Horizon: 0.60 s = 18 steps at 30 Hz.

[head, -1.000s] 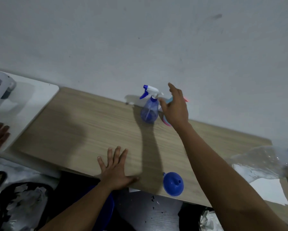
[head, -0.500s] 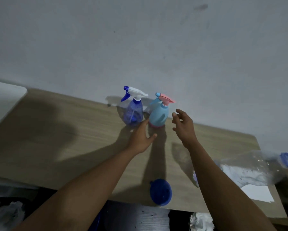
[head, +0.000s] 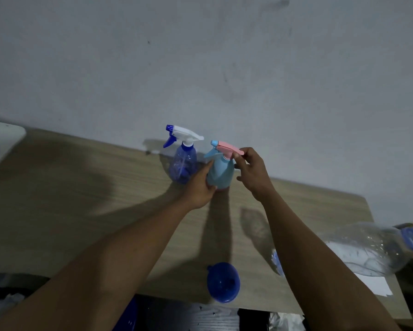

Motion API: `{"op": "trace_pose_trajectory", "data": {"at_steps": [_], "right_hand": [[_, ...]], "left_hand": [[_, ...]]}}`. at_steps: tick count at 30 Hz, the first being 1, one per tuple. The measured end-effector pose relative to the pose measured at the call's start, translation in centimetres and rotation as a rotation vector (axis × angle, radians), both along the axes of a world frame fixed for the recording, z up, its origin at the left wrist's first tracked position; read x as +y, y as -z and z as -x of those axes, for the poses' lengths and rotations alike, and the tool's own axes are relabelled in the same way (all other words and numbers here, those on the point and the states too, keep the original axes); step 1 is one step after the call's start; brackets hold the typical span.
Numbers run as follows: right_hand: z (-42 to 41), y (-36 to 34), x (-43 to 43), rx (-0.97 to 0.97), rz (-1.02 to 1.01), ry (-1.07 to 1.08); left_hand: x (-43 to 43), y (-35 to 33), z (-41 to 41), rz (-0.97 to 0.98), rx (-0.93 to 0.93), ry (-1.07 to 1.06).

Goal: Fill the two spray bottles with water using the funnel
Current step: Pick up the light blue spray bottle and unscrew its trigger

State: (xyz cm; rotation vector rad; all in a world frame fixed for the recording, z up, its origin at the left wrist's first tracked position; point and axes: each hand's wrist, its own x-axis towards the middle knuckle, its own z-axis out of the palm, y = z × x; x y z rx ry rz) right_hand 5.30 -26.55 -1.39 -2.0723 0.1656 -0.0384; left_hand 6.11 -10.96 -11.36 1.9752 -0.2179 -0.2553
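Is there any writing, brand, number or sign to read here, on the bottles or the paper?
None can be read in this view.
Translucent dark blue spray bottle with white trigger head: no label shows.
Light blue spray bottle with pink trigger head: no label shows.
Large clear plastic bottle with blue cap: blurred, no print legible.
White paper sheet: looks blank.

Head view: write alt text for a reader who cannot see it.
A person's left hand grips a light blue spray bottle on a wooden table while the right hand pinches its pink spray head. A dark blue spray bottle stands beside it; a blue funnel lies nearer the person.
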Motion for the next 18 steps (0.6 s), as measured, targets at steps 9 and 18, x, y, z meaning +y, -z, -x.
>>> {"op": "trace_pose_trajectory", "data": {"at_steps": [9, 18], "right_hand": [[5.8, -4.5, 0.6, -0.114, -0.092, 0.042], [13.1, -11.4, 1.8, -0.077, -0.254, 0.082]], "left_hand": [[2.6, -4.7, 7.8, 0.204, -0.072, 0.029], [4.5, -13.1, 18.0, 0.398, -0.012, 0.129]]}}
